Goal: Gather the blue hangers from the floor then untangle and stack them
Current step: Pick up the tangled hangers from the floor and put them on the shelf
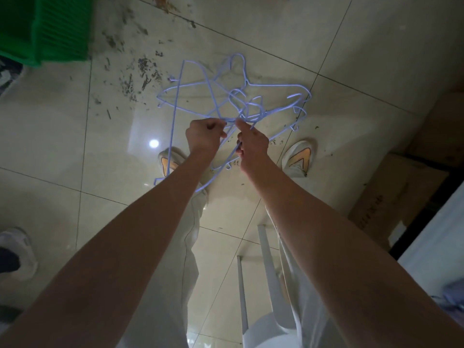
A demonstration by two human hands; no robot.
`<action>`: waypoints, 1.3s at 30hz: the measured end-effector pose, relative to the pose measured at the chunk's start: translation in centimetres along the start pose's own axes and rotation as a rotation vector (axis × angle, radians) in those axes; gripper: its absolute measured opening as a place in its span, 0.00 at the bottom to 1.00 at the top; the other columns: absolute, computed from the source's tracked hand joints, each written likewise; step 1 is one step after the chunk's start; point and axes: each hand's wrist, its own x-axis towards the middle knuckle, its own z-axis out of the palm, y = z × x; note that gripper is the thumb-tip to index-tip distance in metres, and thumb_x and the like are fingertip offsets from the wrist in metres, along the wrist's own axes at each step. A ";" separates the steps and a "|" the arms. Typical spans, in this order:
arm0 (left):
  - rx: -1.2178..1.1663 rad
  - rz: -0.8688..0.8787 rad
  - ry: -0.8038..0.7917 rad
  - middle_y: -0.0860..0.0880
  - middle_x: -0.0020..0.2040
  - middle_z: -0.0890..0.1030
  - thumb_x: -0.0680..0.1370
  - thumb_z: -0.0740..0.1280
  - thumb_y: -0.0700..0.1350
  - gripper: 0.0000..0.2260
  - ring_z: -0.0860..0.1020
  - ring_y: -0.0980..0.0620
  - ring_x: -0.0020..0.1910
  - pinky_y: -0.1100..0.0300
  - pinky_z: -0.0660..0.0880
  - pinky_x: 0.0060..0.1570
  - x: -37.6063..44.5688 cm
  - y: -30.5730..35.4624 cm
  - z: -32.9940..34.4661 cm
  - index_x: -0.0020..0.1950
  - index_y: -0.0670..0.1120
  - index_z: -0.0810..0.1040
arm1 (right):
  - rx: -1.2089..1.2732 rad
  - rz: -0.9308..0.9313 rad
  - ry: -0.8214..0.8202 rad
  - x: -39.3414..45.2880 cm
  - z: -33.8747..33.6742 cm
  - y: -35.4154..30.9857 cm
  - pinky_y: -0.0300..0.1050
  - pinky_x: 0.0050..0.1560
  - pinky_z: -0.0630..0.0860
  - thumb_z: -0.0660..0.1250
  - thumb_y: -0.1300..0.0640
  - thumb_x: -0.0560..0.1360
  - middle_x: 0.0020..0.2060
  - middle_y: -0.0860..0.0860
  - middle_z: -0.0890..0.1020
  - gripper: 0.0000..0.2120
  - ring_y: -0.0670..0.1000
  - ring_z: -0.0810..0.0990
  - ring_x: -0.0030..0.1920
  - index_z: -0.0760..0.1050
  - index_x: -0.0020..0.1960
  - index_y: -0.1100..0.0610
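we see a tangle of blue hangers [226, 101] held up in the air over the tiled floor [62, 146], out past both hands on the far side. they are thin wire hangers in a pale, lilac-tinged blue, and their hooks and shoulder bars cross one another in a loose knot so that we cannot tell how many there are. one hook stands up at the far top of the bunch, several small hooks crowd the middle, and a long straight bar hangs down the left side toward the near. more wire trails down between the two forearms.

the left hand [204, 136] is curled into a fist, its fingers closed around wires at the near edge of the tangle. the right hand [252, 141] sits just beside it, thumb and fingers pinching wires at the same crossing, with one strand running down through its palm.

below the hands we see two pale shoes [298, 158] with orange panels and light trousers. dark scraps of debris [133, 76] lie scattered on the floor to the far left, near a green crate [42, 28] in the far left corner. cardboard boxes [401, 187] sit at the right, and a white stool [266, 285] stands near on the right.
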 end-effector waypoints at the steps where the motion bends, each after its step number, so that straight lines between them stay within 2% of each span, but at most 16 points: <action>1: 0.018 0.009 0.020 0.52 0.31 0.85 0.76 0.72 0.47 0.06 0.81 0.60 0.30 0.61 0.80 0.42 0.0 -0.1 0.2 0.44 0.50 0.89 | -0.027 -0.014 0.032 0.1 0.0 0.0 0.38 0.22 0.61 0.78 0.59 0.75 0.26 0.49 0.70 0.10 0.46 0.64 0.23 0.79 0.38 0.55; 4: 0.106 -0.021 0.111 0.46 0.39 0.88 0.76 0.71 0.48 0.08 0.85 0.46 0.44 0.54 0.81 0.50 0.7 -0.1 -0.1 0.48 0.49 0.89 | -0.090 -0.062 0.119 0.2 0.0 0.0 0.40 0.27 0.65 0.77 0.60 0.75 0.24 0.49 0.70 0.14 0.47 0.65 0.22 0.77 0.34 0.55; 6: 0.179 -0.033 0.166 0.44 0.44 0.88 0.77 0.70 0.49 0.09 0.84 0.43 0.51 0.52 0.80 0.52 1.5 0.1 -0.9 0.51 0.49 0.89 | -0.202 -0.175 0.170 0.3 -0.3 0.2 0.45 0.36 0.70 0.76 0.58 0.75 0.25 0.50 0.72 0.14 0.50 0.68 0.27 0.77 0.33 0.54; 8: 0.248 0.030 0.153 0.45 0.45 0.88 0.77 0.69 0.49 0.09 0.83 0.42 0.52 0.51 0.81 0.50 2.1 0.4 -1.7 0.50 0.49 0.89 | -0.280 -0.311 0.191 0.4 -0.7 0.3 0.47 0.40 0.72 0.76 0.58 0.75 0.26 0.52 0.74 0.14 0.52 0.71 0.31 0.78 0.33 0.56; 13: 0.301 0.179 0.016 0.43 0.39 0.87 0.77 0.70 0.49 0.09 0.85 0.42 0.43 0.52 0.81 0.47 2.9 1.6 -3.5 0.49 0.47 0.89 | -0.577 -0.509 0.167 1.1 -2.6 0.0 0.47 0.37 0.70 0.73 0.56 0.78 0.26 0.55 0.72 0.17 0.52 0.70 0.31 0.78 0.36 0.66; 17: 0.348 0.200 -0.076 0.44 0.35 0.85 0.77 0.70 0.47 0.08 0.83 0.46 0.37 0.58 0.81 0.44 4.6 1.6 -4.9 0.46 0.46 0.89 | -0.697 -0.529 0.189 2.0 -3.6 -1.0 0.46 0.37 0.71 0.71 0.54 0.79 0.30 0.60 0.79 0.14 0.55 0.75 0.33 0.83 0.41 0.64; 20: 0.437 0.187 -0.256 0.48 0.32 0.84 0.77 0.70 0.46 0.08 0.78 0.55 0.31 0.69 0.73 0.33 5.3 1.2 -6.1 0.44 0.47 0.89 | -0.755 -0.543 0.176 2.9 -4.0 -1.9 0.45 0.38 0.72 0.72 0.52 0.79 0.32 0.60 0.81 0.12 0.53 0.77 0.34 0.86 0.44 0.60; 22: 0.449 0.183 -0.324 0.46 0.35 0.86 0.77 0.69 0.45 0.08 0.77 0.59 0.29 0.70 0.71 0.31 5.4 0.9 -6.5 0.43 0.47 0.88 | -0.800 -0.558 0.150 3.6 -4.2 -2.3 0.46 0.37 0.72 0.72 0.51 0.78 0.30 0.56 0.82 0.13 0.50 0.77 0.33 0.85 0.40 0.57; 24: 0.382 0.190 -0.322 0.44 0.36 0.86 0.78 0.70 0.45 0.08 0.75 0.62 0.26 0.65 0.71 0.33 5.2 0.6 -6.7 0.43 0.46 0.88 | -0.824 -0.568 0.140 4.0 -4.2 -2.7 0.43 0.31 0.65 0.72 0.50 0.78 0.21 0.46 0.73 0.20 0.43 0.69 0.25 0.75 0.28 0.51; 26: 0.256 0.161 -0.305 0.42 0.37 0.85 0.78 0.70 0.45 0.08 0.74 0.59 0.27 0.62 0.70 0.35 4.8 0.5 -6.9 0.46 0.43 0.89 | -0.839 -0.578 0.148 4.2 -4.0 -3.1 0.42 0.28 0.60 0.72 0.50 0.77 0.19 0.45 0.67 0.25 0.43 0.65 0.22 0.66 0.25 0.49; 29: 0.115 0.100 -0.293 0.47 0.33 0.83 0.79 0.71 0.44 0.08 0.70 0.53 0.28 0.62 0.68 0.30 4.1 0.2 -7.1 0.50 0.41 0.88 | -0.841 -0.539 0.125 4.2 -4.0 -4.1 0.40 0.33 0.67 0.71 0.52 0.77 0.20 0.44 0.72 0.17 0.43 0.73 0.26 0.73 0.30 0.45; 31: 0.058 0.069 -0.269 0.51 0.29 0.81 0.80 0.70 0.42 0.08 0.66 0.55 0.25 0.66 0.64 0.25 3.3 0.3 -7.2 0.51 0.41 0.88 | -0.797 -0.494 0.095 3.7 -4.1 -4.7 0.41 0.38 0.73 0.71 0.54 0.78 0.21 0.43 0.76 0.07 0.47 0.80 0.30 0.82 0.42 0.47; 32: 0.034 0.052 -0.258 0.50 0.30 0.81 0.80 0.70 0.42 0.08 0.65 0.54 0.25 0.66 0.64 0.25 2.9 0.4 -7.3 0.52 0.40 0.88 | -0.758 -0.467 0.083 3.5 -4.2 -4.9 0.40 0.37 0.75 0.70 0.54 0.79 0.24 0.43 0.79 0.05 0.46 0.81 0.30 0.85 0.50 0.52; 33: 0.013 0.035 -0.253 0.46 0.33 0.82 0.81 0.69 0.41 0.08 0.65 0.52 0.26 0.65 0.64 0.25 2.3 0.5 -7.3 0.53 0.40 0.87 | -0.728 -0.434 0.083 3.2 -4.2 -5.1 0.38 0.35 0.74 0.70 0.55 0.80 0.27 0.46 0.81 0.08 0.42 0.80 0.27 0.85 0.56 0.56; 36: -0.037 0.018 -0.240 0.41 0.39 0.82 0.82 0.67 0.41 0.09 0.67 0.54 0.26 0.64 0.65 0.27 0.6 1.0 -7.6 0.56 0.39 0.86 | -0.680 -0.365 0.064 1.9 -4.2 -5.4 0.37 0.30 0.69 0.68 0.55 0.83 0.28 0.50 0.80 0.09 0.38 0.73 0.19 0.83 0.56 0.58; 39: -0.156 -0.012 -0.213 0.43 0.40 0.83 0.83 0.65 0.39 0.09 0.68 0.60 0.23 0.67 0.65 0.24 -0.7 1.8 -7.9 0.57 0.37 0.84 | -0.663 -0.341 0.043 -0.2 -4.4 -5.7 0.39 0.32 0.66 0.62 0.55 0.85 0.29 0.51 0.79 0.11 0.39 0.73 0.22 0.82 0.56 0.59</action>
